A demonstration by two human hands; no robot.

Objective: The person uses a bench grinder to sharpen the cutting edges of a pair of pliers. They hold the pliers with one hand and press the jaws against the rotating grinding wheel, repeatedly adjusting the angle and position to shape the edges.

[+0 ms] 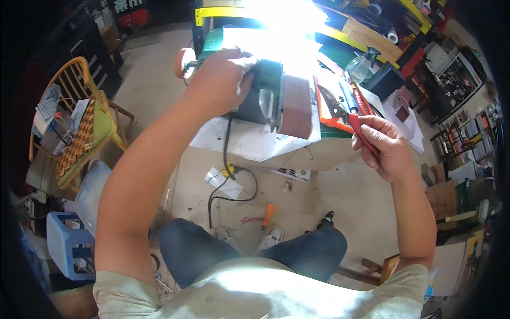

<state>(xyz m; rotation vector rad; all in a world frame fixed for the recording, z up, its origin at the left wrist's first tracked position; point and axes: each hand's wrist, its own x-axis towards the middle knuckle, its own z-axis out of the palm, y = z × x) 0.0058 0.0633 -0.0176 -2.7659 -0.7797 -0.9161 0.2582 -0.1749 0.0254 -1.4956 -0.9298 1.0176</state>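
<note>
My left hand [223, 74] rests on a green bench belt sander [265, 77], fingers curled at its top, partly hidden. The machine has a brown abrasive belt [295, 106] on its right and a pale wheel [185, 63] at the left. My right hand [380, 141] grips the red handle of a cutting tool [337, 106] with dark jaws, held over the bench's right side. Beside it lie orange-and-white items [329, 85], red-handled tools [361, 98] and a blue cylinder [348, 93]. White paper [212, 135] is under the sander; bright glare washes out the back.
A clear spray bottle [358, 69] and a yellow rail [361, 45] are behind. A wooden chair [95, 122] and blue stool [66, 250] stand left; cluttered shelves [467, 133] are right. On the floor below lie a black cord [234, 199] and an orange-handled tool [268, 212] near my feet.
</note>
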